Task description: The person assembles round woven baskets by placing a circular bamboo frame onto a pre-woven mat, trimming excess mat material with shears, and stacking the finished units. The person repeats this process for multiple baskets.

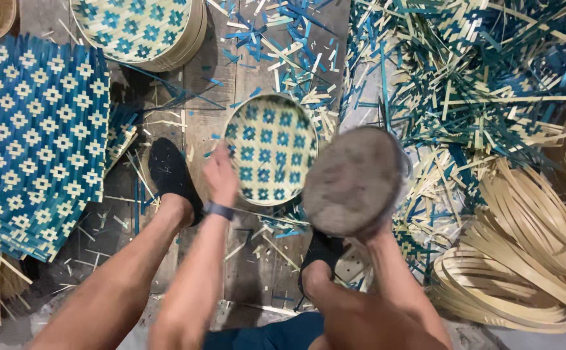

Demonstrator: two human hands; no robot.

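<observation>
Bamboo, woven in blue and pale strips, makes up the round tray [270,150] that I see my left hand [221,174] gripping by its near-left rim, fingers curled shut around the edge, with a dark band [219,210] on that wrist. That tray is tilted up towards me over the middle of the plank floor [205,97]. My right hand [375,231] is mostly hidden behind a round grey-brown block [353,180] that it holds up from below; the block is blurred and overlaps the tray's right rim, and I cannot tell whether the 2 are touching. I cannot tell exactly how the right fingers sit, only that they are closed on the block's lower edge. Both feet wear black socks, 1 [170,173] just left of the left hand and the other [322,256] below the block. Along the floor's left edge lies a large flat woven mat [36,142] in the same blue and pale pattern, and near the far edge another round woven tray [139,29] rests on a stack. Cut blue and pale strips [464,78] are heaped thickly over the far-right corner, and coils of pale bamboo hoops [522,259] pile up at the near-right corner
</observation>
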